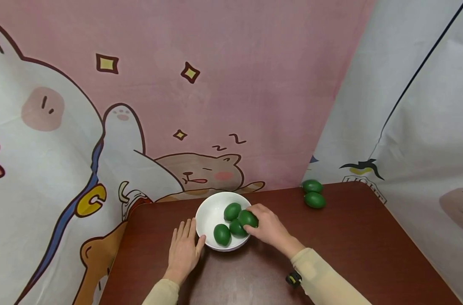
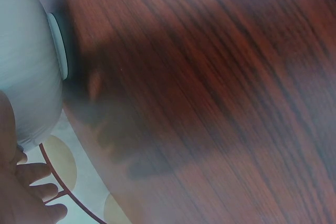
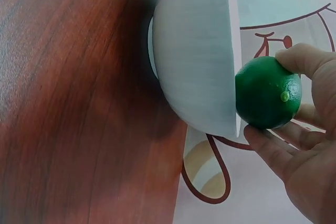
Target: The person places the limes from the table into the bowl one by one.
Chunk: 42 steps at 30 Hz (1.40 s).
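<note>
My right hand pinches a green lime between thumb and fingers at the right rim of a white bowl. The right wrist view has this lime beside the bowl's edge, its small pale stem end showing. Three more limes lie inside, one of them a lime at the near side. My left hand rests along the bowl's left side, fingers straight and thumb by the rim. In the left wrist view those fingers lie past the bowl's outer wall.
Two further limes, a back lime and a front lime, sit near the table's far right edge. The dark red wooden table ends at a cartoon-printed cloth behind. A black wristband item sits under the right sleeve.
</note>
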Available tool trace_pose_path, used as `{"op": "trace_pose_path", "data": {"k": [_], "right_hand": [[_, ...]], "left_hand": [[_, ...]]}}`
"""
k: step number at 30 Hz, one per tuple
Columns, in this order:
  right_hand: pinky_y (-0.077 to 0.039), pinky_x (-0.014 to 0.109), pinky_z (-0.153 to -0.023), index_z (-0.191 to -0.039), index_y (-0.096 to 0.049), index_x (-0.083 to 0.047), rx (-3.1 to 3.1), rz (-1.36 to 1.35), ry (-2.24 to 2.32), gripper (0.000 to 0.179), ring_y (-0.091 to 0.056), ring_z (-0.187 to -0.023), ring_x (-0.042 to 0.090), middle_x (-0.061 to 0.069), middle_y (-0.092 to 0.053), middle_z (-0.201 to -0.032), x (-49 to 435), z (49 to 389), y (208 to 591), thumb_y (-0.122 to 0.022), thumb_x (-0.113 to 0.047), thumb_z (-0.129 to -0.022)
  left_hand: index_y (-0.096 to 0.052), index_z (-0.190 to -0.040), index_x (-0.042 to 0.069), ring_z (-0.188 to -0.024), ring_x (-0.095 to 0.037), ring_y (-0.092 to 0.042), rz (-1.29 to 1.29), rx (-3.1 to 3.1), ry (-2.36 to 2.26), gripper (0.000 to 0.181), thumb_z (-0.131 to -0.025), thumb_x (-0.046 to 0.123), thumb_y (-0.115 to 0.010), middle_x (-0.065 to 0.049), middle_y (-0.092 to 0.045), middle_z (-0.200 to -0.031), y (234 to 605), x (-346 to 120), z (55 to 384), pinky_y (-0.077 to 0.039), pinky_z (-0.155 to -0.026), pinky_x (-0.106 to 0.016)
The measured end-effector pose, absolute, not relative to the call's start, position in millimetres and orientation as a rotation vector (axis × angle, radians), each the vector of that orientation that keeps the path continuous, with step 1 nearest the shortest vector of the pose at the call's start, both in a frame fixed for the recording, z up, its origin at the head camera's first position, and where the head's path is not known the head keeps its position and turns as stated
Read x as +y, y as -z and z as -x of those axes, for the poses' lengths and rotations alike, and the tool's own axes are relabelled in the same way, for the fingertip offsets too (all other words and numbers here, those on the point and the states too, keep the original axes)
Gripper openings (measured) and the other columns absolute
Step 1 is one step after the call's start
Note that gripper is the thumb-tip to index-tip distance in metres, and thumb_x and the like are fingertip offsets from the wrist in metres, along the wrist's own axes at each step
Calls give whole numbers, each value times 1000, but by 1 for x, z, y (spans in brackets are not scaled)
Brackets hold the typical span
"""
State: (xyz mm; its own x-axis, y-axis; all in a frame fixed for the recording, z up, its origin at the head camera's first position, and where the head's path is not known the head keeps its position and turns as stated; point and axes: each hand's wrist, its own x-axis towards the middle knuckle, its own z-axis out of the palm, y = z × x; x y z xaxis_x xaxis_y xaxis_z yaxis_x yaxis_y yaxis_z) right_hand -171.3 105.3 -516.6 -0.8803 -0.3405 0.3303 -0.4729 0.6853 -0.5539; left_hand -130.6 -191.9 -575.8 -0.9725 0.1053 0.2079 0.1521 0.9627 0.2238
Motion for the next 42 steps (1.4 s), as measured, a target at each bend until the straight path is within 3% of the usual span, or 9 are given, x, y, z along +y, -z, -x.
{"op": "trace_pose_path", "data": {"k": [22,31,42], "right_hand": [[-58,38,-81,-122,-71,-8,-2752,-733,-895,48,-66,-97,20,6,-65,-116,87,166,520,-87,-27,-81],[-56,33,-75,-121,-72,-8,-2793,-774,-885,47,-62,-87,15,4,-64,-108,82,163,517,-85,-29,-81],[-58,38,-84,-120,-69,-3,-2850,-824,-898,50,-66,-98,20,8,-68,-115,72,163,519,-85,-31,-81]], "left_hand": [[-39,-158,3,-149,-43,-37,186,-2922,376,70,-104,43,-59,-22,-47,-156,575,-193,129,-27,-123,-59],[-39,-158,3,-149,-43,-37,188,-2926,375,70,-104,43,-58,-22,-47,-156,575,-192,130,-27,-123,-59],[-39,-158,3,-149,-43,-37,187,-2922,390,71,-104,43,-59,-23,-46,-156,576,-192,130,-26,-123,-60]]}}
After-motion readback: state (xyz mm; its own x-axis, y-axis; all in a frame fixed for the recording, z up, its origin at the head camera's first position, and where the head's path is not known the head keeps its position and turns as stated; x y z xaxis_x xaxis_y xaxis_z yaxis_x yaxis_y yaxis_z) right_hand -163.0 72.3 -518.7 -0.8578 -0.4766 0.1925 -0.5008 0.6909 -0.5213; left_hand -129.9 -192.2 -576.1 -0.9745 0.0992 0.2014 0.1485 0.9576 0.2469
